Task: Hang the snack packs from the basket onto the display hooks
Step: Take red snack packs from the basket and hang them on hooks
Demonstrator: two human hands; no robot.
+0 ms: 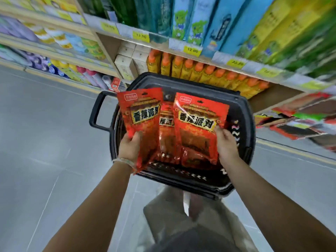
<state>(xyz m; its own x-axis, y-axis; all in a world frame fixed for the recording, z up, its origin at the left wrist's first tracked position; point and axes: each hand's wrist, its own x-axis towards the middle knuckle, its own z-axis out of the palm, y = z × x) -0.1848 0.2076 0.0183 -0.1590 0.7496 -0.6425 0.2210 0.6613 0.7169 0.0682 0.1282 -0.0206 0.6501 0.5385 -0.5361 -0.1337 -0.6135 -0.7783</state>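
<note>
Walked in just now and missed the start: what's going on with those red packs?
A person stands over a black basket, a red snack pack in each hand. The left-hand grip holds the left pack, the right-hand grip the right pack, both above the basket. A third pack shows between them; what supports it is unclear. Neither held pack has reached the blurred hanging display at right.

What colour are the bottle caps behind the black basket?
Orange caps on yellow plastic bottles; head view shows them.
</note>
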